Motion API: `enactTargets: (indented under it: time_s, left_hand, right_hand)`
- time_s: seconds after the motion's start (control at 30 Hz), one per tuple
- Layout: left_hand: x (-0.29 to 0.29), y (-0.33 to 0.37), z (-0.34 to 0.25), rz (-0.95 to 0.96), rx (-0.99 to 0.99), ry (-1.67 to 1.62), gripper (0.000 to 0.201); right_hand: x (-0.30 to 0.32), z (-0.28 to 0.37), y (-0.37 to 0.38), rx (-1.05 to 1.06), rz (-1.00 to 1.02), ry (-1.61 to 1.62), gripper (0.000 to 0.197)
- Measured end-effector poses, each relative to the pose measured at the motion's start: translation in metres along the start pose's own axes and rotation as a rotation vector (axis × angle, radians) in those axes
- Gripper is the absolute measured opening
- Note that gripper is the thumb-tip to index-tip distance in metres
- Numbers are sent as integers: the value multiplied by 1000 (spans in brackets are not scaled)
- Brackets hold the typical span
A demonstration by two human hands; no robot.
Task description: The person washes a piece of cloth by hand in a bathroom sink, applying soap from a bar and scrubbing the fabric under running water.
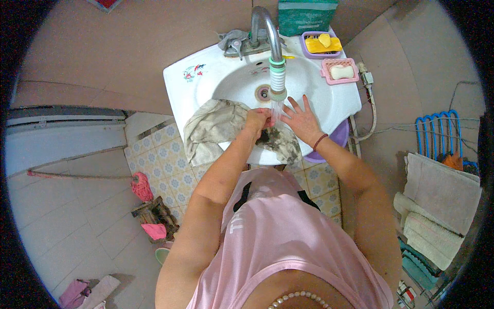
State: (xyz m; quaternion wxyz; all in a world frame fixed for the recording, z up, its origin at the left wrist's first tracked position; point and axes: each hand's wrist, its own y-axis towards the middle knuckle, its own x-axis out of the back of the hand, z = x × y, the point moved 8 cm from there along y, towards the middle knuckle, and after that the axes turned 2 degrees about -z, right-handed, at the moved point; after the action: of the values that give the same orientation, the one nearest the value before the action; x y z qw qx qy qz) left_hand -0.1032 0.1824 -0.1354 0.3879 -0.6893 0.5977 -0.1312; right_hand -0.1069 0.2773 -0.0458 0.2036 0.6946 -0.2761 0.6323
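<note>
Water from the tap (276,67) is being run over a dirty cloth (221,129) draped over the sink's (329,100) front-left rim, bunched in the left hand (257,121), right hand (301,118) spread flat beside it.

Glossy white ceramic sink (329,105), shiny metal tap (265,23), stained cloth (216,126).
</note>
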Motion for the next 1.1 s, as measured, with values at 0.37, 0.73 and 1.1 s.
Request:
enactTargets:
  time_s: [0.37,0.73,1.1]
  left_hand:
    - [-5,8,5,39,-30,262,13]
    - [0,10,10,-118,-112,51,10]
    - [-28,-3,9,225,19,-285,9]
  right_hand:
    - [-2,4,-15,-39,2,70,39]
    - [-1,9,-10,-125,0,120,40]
    - [-56,-17,-5,-776,-374,1787,23]
